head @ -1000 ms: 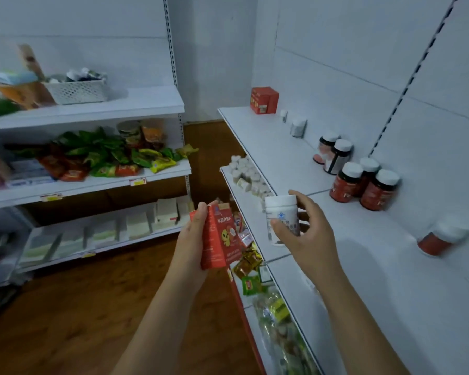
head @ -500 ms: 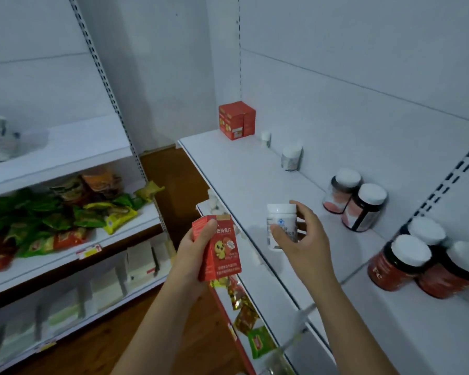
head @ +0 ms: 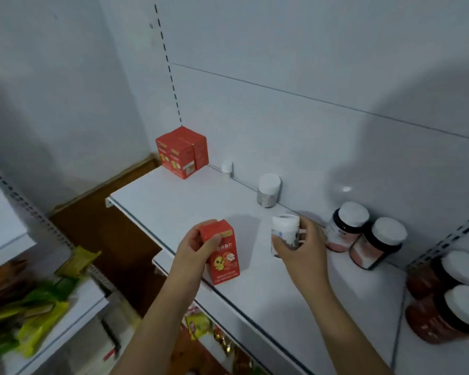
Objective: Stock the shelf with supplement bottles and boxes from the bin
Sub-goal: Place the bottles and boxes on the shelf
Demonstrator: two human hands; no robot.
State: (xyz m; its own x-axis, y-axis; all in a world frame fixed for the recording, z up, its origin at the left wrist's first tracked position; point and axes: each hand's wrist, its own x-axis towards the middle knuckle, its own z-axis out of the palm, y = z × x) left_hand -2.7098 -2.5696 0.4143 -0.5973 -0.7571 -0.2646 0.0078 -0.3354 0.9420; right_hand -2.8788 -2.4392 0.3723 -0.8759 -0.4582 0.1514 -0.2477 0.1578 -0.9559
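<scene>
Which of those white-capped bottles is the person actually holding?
The small all-white bottle in the right hand. The other white-capped bottles all stand on the shelf, untouched.

On the red box [head: 222, 253] in my left hand [head: 198, 247] I can make out Chinese characters, something like "消食片", above a yellow cartoon chick; the smaller print below blurs. The white bottle [head: 284, 231] in my right hand [head: 301, 244] shows a blue mark, unreadable.
</scene>
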